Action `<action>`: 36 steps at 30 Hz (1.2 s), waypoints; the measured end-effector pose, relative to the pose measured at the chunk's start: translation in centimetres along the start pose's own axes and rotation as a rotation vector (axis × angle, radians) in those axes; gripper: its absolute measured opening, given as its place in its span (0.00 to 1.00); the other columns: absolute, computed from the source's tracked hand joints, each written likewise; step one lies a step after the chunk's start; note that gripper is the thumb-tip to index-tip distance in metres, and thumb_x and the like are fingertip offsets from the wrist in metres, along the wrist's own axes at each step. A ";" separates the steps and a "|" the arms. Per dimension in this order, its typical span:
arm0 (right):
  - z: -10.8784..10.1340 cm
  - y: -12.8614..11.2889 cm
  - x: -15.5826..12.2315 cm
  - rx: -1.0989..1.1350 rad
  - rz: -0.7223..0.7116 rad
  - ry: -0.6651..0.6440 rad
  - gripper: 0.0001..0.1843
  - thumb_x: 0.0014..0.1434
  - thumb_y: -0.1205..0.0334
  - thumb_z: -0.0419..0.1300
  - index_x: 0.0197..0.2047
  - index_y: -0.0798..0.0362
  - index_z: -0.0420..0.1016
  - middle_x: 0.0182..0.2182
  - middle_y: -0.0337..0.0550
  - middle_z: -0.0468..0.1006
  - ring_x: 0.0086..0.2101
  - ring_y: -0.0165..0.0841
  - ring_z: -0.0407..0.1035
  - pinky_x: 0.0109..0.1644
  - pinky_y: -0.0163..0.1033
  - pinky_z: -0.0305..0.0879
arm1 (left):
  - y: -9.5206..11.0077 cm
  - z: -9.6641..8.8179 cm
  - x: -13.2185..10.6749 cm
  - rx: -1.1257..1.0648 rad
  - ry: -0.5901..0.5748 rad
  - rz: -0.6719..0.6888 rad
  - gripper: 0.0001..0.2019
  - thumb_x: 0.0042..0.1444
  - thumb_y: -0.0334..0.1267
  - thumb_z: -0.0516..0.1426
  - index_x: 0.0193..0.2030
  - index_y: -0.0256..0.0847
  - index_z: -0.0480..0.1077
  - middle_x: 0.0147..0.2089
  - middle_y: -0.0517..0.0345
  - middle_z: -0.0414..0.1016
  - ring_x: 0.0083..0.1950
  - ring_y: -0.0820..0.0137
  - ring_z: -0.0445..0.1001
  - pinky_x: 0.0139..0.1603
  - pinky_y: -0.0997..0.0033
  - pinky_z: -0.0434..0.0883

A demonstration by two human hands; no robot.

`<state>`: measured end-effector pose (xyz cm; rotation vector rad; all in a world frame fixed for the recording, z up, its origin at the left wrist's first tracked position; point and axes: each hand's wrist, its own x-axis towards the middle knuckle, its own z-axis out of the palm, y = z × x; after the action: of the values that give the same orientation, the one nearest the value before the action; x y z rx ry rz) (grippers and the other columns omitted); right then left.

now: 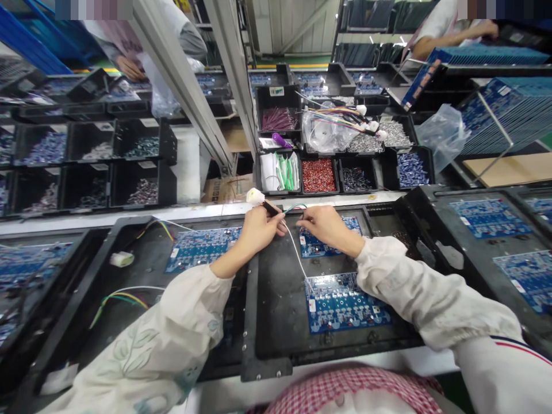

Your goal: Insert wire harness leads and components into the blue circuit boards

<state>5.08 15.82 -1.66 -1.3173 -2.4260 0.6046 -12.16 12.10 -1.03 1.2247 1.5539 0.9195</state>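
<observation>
My left hand (263, 225) is closed around a wire harness with a white plug (255, 197) at its upper end and a black sleeve (271, 208) below. Thin coloured wires (295, 207) arch from the sleeve over to my right hand (326, 225), whose fingers pinch their ends. One white wire (297, 253) hangs down from the harness to the near blue circuit board (345, 305). Another blue circuit board (307, 241) lies partly under my right hand. Both boards rest in a black tray (280, 310).
Left, another tray holds a circuit board (202, 244) and loose wires (125, 296). Behind the trays stand bins of red parts (318, 175), blue parts (413, 169) and green-white packets (280, 172). More wire harnesses (340, 115) lie above them. Metal posts (185, 86) rise left of centre; co-workers' hands show beyond.
</observation>
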 end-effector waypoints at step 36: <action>0.0 3.5 -1.2 0.226 0.206 0.167 0.04 0.51 0.65 0.63 0.29 0.57 0.77 0.24 0.41 0.78 0.27 0.29 0.70 0.35 0.33 0.62 | 0.3 0.3 -0.4 0.808 0.052 0.336 0.05 0.46 0.29 0.53 0.27 0.36 0.70 0.29 0.52 0.75 0.33 0.66 0.73 0.35 0.72 0.65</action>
<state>8.25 16.47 -3.47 -1.4668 -2.0390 0.7633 -11.74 11.74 -0.76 2.0865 1.8679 0.5144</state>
